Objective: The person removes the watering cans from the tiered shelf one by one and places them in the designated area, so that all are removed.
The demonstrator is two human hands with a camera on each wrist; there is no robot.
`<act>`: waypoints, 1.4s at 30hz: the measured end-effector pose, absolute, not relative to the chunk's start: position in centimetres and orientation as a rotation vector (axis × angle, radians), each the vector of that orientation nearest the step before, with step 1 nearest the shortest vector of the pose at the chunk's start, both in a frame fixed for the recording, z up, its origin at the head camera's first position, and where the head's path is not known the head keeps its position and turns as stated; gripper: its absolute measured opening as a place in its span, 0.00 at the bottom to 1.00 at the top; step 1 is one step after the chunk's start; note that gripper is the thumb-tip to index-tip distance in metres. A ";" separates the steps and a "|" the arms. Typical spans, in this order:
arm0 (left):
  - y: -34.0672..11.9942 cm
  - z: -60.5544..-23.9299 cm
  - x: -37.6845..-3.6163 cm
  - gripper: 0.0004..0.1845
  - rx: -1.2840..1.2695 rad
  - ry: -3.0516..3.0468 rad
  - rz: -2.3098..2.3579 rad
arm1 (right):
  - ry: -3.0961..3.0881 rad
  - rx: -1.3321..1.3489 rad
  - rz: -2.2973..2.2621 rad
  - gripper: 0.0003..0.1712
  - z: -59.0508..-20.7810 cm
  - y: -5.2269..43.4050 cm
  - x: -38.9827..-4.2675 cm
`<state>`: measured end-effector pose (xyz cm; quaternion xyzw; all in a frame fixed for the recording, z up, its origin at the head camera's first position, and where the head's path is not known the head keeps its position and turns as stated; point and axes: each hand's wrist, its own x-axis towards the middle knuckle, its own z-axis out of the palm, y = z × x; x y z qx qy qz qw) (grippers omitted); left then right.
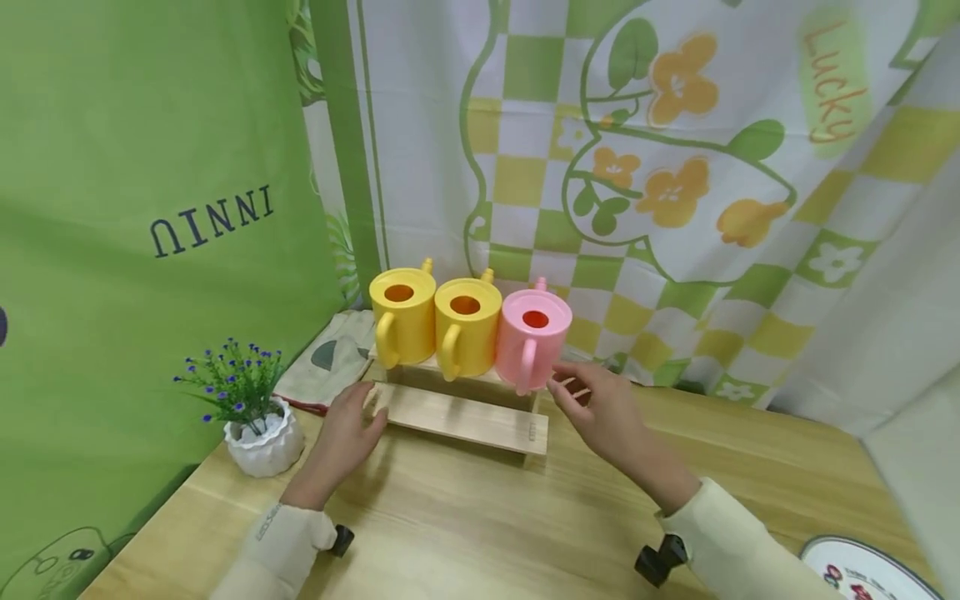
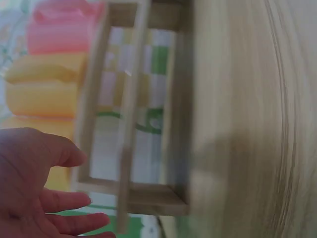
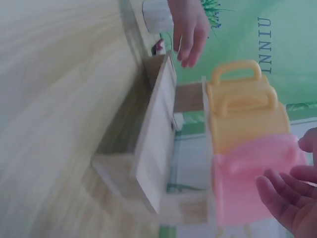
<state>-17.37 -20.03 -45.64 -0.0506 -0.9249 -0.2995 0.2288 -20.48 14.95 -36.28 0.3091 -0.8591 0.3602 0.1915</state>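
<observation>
A pale wooden two-step rack (image 1: 465, 417) stands on the wooden table (image 1: 480, 525). Its upper step carries two yellow cups (image 1: 402, 317) (image 1: 467, 327) and a pink cup (image 1: 534, 337), handles facing me. My left hand (image 1: 358, 418) lies at the rack's left end with relaxed fingers and holds nothing. In the left wrist view its fingers (image 2: 59, 201) are spread just short of the rack frame (image 2: 133, 193). My right hand (image 1: 579, 393) hovers at the right end beside the pink cup (image 3: 247, 183), its fingers (image 3: 280, 191) loose and empty.
A small white pot of blue flowers (image 1: 255, 421) stands left of the rack. A folded cloth (image 1: 333, 354) lies behind the pot. The rim of a plate (image 1: 862, 571) shows at the bottom right. Green and checked curtains close off the back and sides.
</observation>
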 end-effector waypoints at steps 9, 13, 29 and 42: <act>-20.5 -47.8 -19.6 0.33 0.113 -2.615 -0.894 | -2.357 0.789 1.189 0.12 -37.3 11.9 -21.4; -20.3 -47.5 -20.0 0.36 0.141 -2.599 -0.915 | -2.324 0.785 1.299 0.10 -37.4 11.3 -21.9; -20.2 -47.6 -20.0 0.35 0.125 -2.578 -0.914 | -2.295 0.677 1.287 0.08 -37.3 10.8 -22.0; -20.3 -47.7 -20.0 0.31 0.001 -2.536 -0.775 | -2.162 0.582 1.216 0.09 -36.2 13.9 -18.7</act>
